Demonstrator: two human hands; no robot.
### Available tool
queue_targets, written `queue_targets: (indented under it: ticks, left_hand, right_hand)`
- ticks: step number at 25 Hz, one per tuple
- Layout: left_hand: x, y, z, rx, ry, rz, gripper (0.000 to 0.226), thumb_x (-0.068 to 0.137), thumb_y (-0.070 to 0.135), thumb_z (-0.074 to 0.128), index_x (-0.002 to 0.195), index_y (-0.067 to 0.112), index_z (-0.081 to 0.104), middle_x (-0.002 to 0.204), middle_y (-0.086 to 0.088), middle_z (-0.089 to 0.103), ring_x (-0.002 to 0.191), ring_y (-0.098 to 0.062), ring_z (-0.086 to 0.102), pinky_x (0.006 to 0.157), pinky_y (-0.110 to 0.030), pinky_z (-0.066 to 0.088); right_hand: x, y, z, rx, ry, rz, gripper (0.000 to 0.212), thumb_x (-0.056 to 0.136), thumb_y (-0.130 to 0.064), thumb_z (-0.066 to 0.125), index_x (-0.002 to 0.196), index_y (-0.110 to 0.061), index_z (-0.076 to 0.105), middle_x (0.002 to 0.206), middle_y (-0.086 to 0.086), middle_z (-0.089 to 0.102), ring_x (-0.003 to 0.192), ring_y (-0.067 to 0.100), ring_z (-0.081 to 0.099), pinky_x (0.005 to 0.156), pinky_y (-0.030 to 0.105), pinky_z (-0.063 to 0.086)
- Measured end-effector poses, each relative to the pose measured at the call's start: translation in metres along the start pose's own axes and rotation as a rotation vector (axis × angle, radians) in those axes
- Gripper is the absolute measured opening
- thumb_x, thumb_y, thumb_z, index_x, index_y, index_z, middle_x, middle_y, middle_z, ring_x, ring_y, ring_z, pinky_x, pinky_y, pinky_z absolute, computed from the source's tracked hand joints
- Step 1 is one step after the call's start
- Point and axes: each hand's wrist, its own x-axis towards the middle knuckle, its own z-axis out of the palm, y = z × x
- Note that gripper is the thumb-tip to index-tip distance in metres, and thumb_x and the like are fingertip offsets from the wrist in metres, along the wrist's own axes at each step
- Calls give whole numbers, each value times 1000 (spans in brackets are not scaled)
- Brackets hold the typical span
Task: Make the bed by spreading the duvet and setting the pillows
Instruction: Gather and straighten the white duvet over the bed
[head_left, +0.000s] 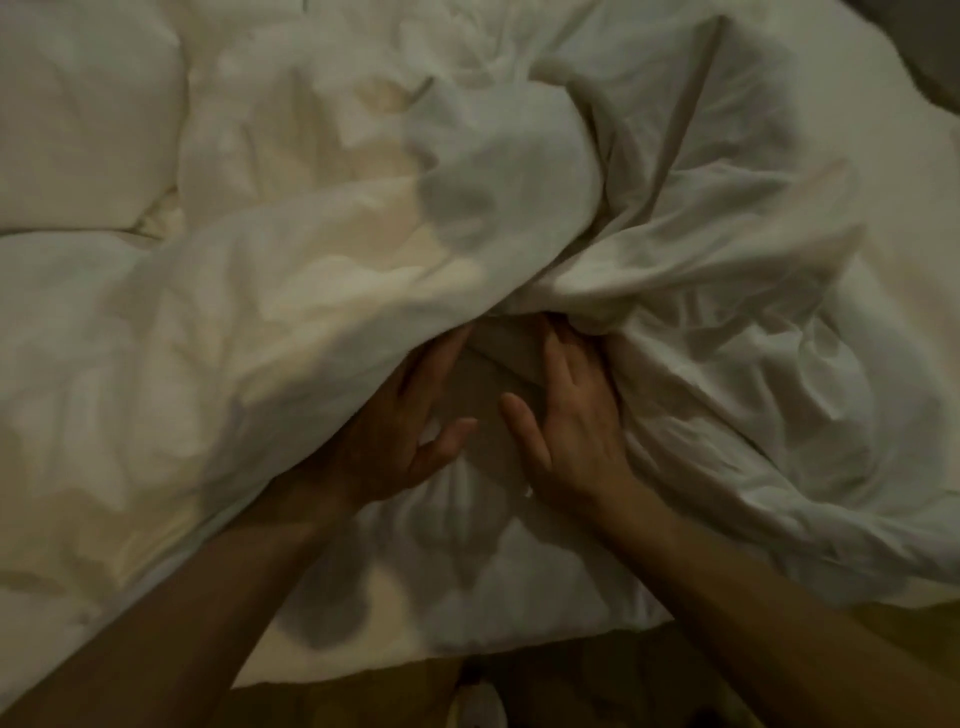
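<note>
A white duvet (701, 322) lies crumpled in thick folds across the bed, bunched highest in the middle. Both my hands reach into a hollow under its folds near the front edge. My left hand (405, 421) has its fingers spread, the fingertips hidden beneath a fold on the left. My right hand (566, 415) is also spread flat, its fingertips tucked under a fold on the right. Neither hand visibly grips cloth. A white pillow (78, 114) rests at the far left, with a second pillow (52, 291) below it, partly under the duvet.
The bed's near edge (467, 644) runs just below my forearms, with a dim floor and a pale shoe (475, 701) beneath. A dark surface (930, 47) shows at the top right corner, beyond the bedding.
</note>
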Motion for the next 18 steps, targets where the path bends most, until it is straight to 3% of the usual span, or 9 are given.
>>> queue_targets:
  ticks: [2, 4, 7, 9, 11, 14, 18]
  left_hand:
    - [13, -10, -20, -27, 20, 193, 62, 99, 45, 38, 149, 11, 23, 151, -11, 32, 143, -32, 30, 119, -42, 21]
    - [27, -23, -34, 58, 34, 267, 66, 98, 45, 37, 147, 4, 26, 152, -16, 29, 142, -37, 25, 120, -42, 13]
    - [49, -59, -37, 311, -43, 157, 82, 93, 63, 33, 150, 4, 25, 155, -25, 22, 138, -53, 17, 119, -49, -3]
    - [60, -91, -31, 411, -160, 41, 93, 88, 74, 29, 154, 9, 18, 159, -25, 15, 138, -60, 8, 115, -59, -6]
    - [59, -117, -22, 419, -294, -42, 97, 85, 80, 20, 156, 14, 14, 161, -21, 12, 141, -58, 1, 113, -65, -4]
    - [36, -130, 3, 343, -429, -36, 96, 86, 81, 10, 156, 16, 15, 162, -16, 12, 145, -50, -4, 117, -59, -7]
    - [8, -108, 18, 240, -446, -93, 93, 88, 78, 10, 157, 15, 14, 163, -10, 11, 149, -36, -2, 120, -47, -8]
  right_hand:
    - [7, 3, 3, -73, -18, 45, 79, 96, -64, 29, 147, -5, 41, 145, 19, 49, 135, 32, 39, 115, 32, 17]
    - [13, 4, 6, -138, -32, 80, 73, 93, -62, 31, 139, -9, 51, 136, 16, 56, 126, 33, 46, 107, 38, 27]
    - [19, 3, 9, -150, 3, 80, 61, 94, -58, 31, 107, -10, 66, 101, 13, 68, 94, 34, 63, 83, 40, 42]
    - [13, 4, 7, -135, 20, 45, 55, 96, -57, 31, 82, -14, 62, 74, 8, 65, 68, 30, 61, 67, 32, 35]
    - [-1, 2, 0, -114, 34, -14, 57, 100, -59, 24, 67, -20, 50, 58, 4, 55, 52, 25, 52, 61, 28, 27]
    - [-31, -1, -9, -80, 51, -64, 63, 102, -60, 18, 61, -21, 45, 52, 2, 49, 45, 23, 47, 57, 27, 26]
    - [-47, -4, -7, -103, 75, -34, 62, 102, -60, 19, 61, -22, 46, 51, 2, 50, 44, 23, 48, 57, 27, 27]
